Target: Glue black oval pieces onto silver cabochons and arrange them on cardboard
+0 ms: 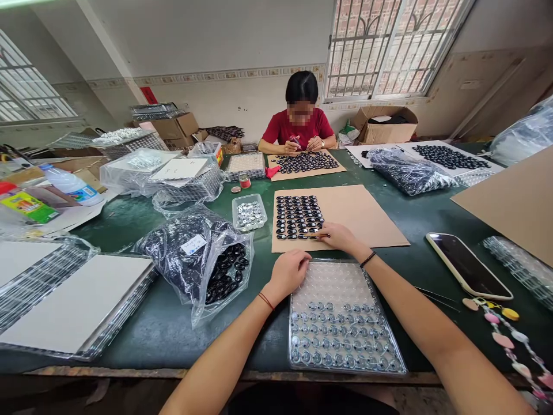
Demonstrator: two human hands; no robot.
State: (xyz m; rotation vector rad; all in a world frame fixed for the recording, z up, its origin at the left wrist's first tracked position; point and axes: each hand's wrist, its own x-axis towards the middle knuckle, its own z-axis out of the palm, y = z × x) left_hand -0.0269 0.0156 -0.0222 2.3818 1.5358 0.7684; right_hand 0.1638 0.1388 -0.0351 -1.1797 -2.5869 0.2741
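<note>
My right hand (pixel 339 237) is closed on a thin yellowish stick (pixel 310 234), its tip by the front row of black oval pieces (pixel 299 217). These shiny pieces sit in rows on the left part of a brown cardboard sheet (pixel 363 216). My left hand (pixel 288 272) rests with curled fingers at the far left corner of a clear plastic tray (pixel 332 282); what its fingers pinch, if anything, is hidden. Round clear pieces (pixel 341 343) fill the tray's nearer rows. A plastic box of small silvery parts (pixel 249 214) stands left of the cardboard.
An open bag of black pieces (pixel 194 259) lies left of my left arm. Stacked trays (pixel 86 300) lie at far left. On the right are a phone (pixel 469 265), tweezers (pixel 438 298) and a beaded strap (pixel 503 340). Across the table a co-worker (pixel 300 124) handles similar pieces.
</note>
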